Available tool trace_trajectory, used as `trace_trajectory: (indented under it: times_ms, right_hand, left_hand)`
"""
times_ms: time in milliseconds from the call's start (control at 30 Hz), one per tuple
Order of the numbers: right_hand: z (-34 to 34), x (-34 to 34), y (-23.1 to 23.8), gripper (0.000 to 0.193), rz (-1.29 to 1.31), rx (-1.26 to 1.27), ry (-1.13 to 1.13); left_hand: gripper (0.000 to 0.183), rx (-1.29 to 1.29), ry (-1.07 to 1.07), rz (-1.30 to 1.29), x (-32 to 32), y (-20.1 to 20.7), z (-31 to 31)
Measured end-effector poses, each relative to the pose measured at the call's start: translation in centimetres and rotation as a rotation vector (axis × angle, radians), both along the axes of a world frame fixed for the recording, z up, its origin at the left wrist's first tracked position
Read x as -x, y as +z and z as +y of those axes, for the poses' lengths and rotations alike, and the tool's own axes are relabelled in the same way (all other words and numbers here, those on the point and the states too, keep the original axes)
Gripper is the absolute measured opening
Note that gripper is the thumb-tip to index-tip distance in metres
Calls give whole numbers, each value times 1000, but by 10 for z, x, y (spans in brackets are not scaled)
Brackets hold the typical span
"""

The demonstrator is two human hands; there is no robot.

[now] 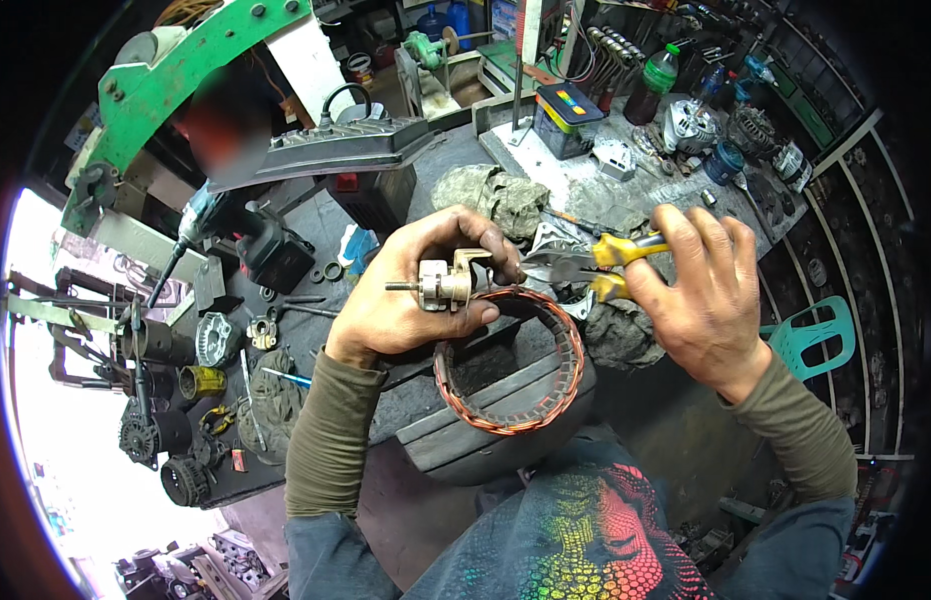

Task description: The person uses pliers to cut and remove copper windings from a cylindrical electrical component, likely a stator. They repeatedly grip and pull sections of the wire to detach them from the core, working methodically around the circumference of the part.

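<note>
My left hand [411, 270] is closed around a small silvery metal part [446, 285] with a thin rod sticking out to the left and a bent bracket on its right. Its thumb reaches the upper edge of a copper-wound stator ring [571, 385]; whether it presses on it I cannot tell. In my right hand [701, 300] are cutting pliers [616, 252] with yellow and black handles. Their jaws point left, close to my left fingertips and the metal part. Below the hands, the stator ring leans on a dark block at the bench's near edge.
Grey rags [491, 195] lie beyond my hands. To the left are a cordless drill [266, 245], a yellow tin [203, 382] and several alternator parts. A green-capped bottle [656, 85] and an alternator [689, 125] stand at the far right. A teal stool [816, 340] is at right.
</note>
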State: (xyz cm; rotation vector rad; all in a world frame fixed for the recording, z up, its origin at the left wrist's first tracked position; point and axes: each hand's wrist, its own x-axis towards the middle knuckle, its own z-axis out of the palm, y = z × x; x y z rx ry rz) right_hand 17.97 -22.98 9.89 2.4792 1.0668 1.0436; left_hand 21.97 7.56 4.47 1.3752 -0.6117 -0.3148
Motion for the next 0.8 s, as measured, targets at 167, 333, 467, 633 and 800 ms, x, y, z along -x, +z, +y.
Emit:
trace_trajectory:
  times_ms: [167, 333, 467, 633, 800]
  right_hand:
    - [-6, 19, 18, 33, 790, -297, -32]
    - [-6, 11, 24, 30, 910, -247, -27]
    - [-5, 2, 28, 31, 915, -179, -24]
    - [-3, -6, 30, 32, 899, -166, -4]
    - [-1, -11, 33, 32, 970, -179, -32]
  left_hand:
    - [49, 25, -12, -47, -2, -4, 0]
    - [51, 5, 23, -85, 0, -3, -1]
    - [52, 27, 62, -51, 3, -3, -4]
    - [55, 52, 75, -3, 6, 0, -6]
    - [52, -99, 92, -34, 6, 5, -1]
